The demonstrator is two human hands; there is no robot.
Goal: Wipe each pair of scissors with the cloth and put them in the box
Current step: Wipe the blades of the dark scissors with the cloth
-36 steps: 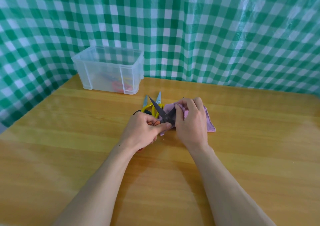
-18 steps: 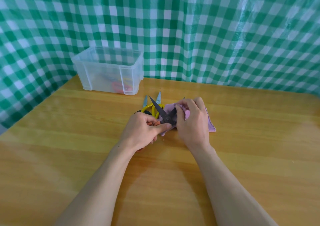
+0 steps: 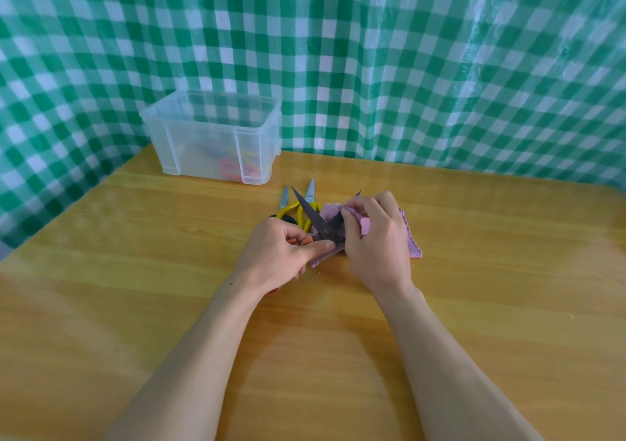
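The dark-bladed scissors (image 3: 313, 217), tips pointing away, are gripped by the left hand (image 3: 277, 257); the lilac cloth (image 3: 411, 240) is pinched round their right blade by the right hand (image 3: 372, 240).

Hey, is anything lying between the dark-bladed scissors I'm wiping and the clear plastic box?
Yes: yellow-handled scissors lie on the wooden table between the dark-bladed scissors and the clear plastic box, apart from the box. Its top is open.

One head-worn camera looks forward and down over the table (image 3: 135, 305), toward the box (image 3: 210, 135) from its near side.
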